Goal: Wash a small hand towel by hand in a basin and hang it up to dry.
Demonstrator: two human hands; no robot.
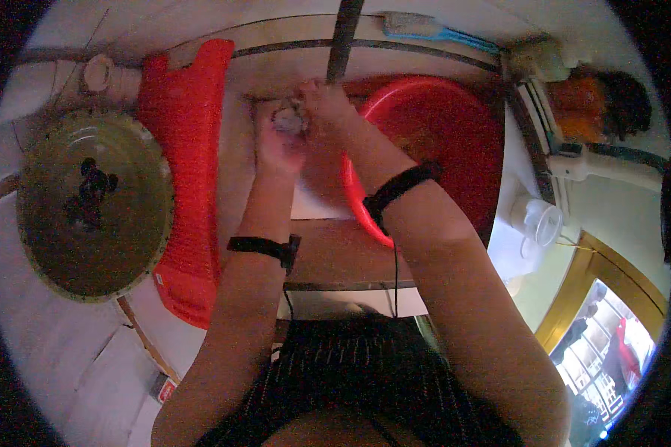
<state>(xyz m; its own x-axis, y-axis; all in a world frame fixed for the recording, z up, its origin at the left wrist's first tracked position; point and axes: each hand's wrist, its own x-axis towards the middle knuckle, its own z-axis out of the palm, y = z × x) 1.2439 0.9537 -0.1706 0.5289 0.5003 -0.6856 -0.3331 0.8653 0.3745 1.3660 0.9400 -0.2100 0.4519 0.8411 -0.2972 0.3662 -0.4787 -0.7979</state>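
Observation:
My left hand point(281, 148) is raised palm up, with a small pale grey object point(289, 119) in it. The object is too blurred to name. My right hand point(320, 103) is close against its right side, fingers bent. How the right fingers meet it cannot be made out. My right forearm crosses over the rim of a red plastic basin point(353, 187), whose inside is dark. To the left of my hands stands a long red plastic washboard point(193, 167) with a ridged face. Black straps circle both my forearms.
An oval greenish basin point(50, 246) with a dark mouse figure on its bottom lies far left. A blue-handled brush point(458, 39) rests on a far ledge. Right of the red basin are a clear plastic cup point(539, 223) and a yellow-framed doorway point(570, 302). A dark post point(344, 39) rises ahead.

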